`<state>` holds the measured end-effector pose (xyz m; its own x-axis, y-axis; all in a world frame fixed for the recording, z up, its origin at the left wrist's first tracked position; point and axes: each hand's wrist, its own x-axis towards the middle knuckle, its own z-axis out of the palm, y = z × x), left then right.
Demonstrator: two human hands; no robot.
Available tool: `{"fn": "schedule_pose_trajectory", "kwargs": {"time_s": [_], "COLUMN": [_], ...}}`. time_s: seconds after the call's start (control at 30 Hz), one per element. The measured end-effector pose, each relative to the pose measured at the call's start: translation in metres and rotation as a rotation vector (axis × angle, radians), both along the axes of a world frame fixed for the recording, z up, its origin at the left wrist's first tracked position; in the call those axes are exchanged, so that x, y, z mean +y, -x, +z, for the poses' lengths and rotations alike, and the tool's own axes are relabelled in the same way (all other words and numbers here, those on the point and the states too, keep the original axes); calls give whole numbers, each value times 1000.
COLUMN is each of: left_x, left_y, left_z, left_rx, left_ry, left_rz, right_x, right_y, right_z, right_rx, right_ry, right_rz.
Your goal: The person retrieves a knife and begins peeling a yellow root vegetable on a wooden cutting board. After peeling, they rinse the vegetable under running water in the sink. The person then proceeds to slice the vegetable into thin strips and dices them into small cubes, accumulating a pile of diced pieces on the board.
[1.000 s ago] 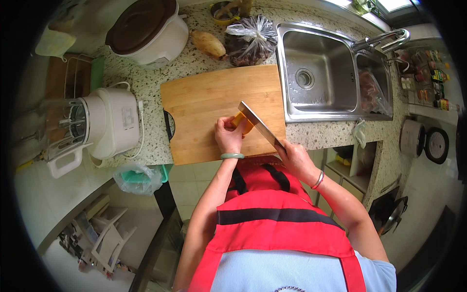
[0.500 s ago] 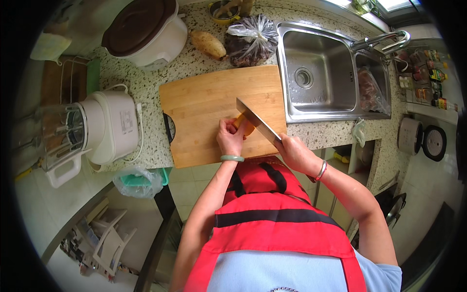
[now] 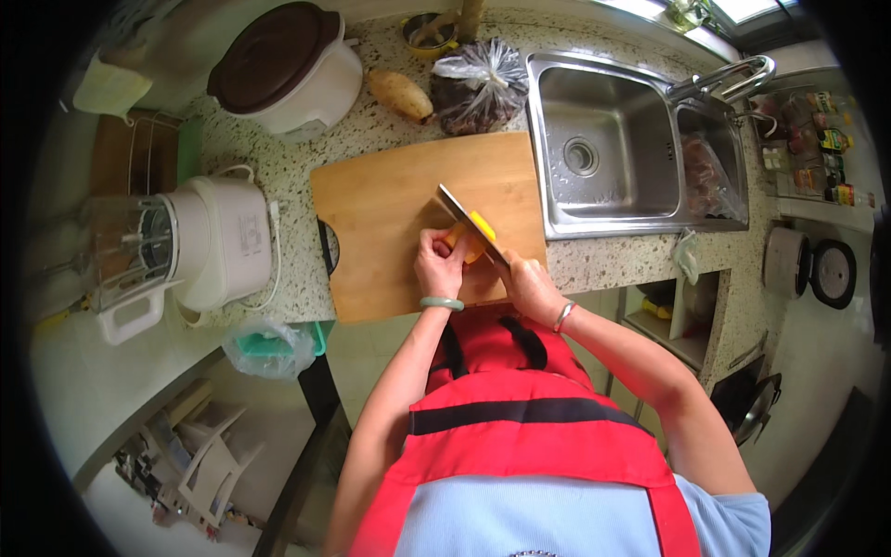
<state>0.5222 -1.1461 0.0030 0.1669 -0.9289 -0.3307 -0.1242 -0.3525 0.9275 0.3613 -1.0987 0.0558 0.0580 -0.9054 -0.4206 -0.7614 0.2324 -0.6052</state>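
"Around the centre of the frame, on the wooden cutting board (image 3: 380,204), what does your left hand (image 3: 440,265) have?"

"I'm pinching an orange chunk (image 3: 474,251) between thumb and curled fingers, so part of it is hidden. What shows is a deep, warm orange, small and blocky, on the board just right of the frame's middle."

"And to the right of it?"

"My knife (image 3: 457,206), its broad blade slanting from upper left to lower right, close against the chunk. Just beyond the blade shows a narrow strip (image 3: 483,226), a much brighter yellow. I can't tell whether it's cut fully free."

"Your right hand (image 3: 534,288)?"

"Furthest right, my fingers wrapped tightly round the knife's handle, near the board's lower edge."

"What's different from half a second ago?"

"That yellow strip wasn't showing then. My right hand has shifted left in the frame, and the blade's tip sits a little further left too. My left hand has hardly moved and keeps its pinch."
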Motion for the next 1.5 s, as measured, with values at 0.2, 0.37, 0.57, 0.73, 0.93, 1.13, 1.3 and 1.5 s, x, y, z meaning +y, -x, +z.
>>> {"fn": "schedule_pose_trajectory", "kwargs": {"time_s": [0.2,0.37,0.57,0.73,0.93,1.13,1.3,1.5], "left_x": [-2,4,7,7,4,1,3,6], "left_y": [-3,-9,-1,-2,-3,-6,-9,-12], "left_z": [-2,-13,-17,-26,-12,-4,-14,-21], "left_rx": [19,208,228,57,25,-2,-43,87], "left_ry": [-66,-6,54,100,116,52,102,147], "left_rz": [26,35,119,122,106,43,14,-5], "right_x": [-11,-6,15,26,16,-5,-29,4], "right_y": [9,16,27,25,23,18,4,-14], "right_z": [-6,25,49,57,65,57,71,9], "right_rx": [-92,-118,-75,-43,-75,-80,-40,-14], "right_ry": [31,194,127,77,-15,-72,-245,-49], "right_rz": [20,21,54,90,78,92,85,-45]}}
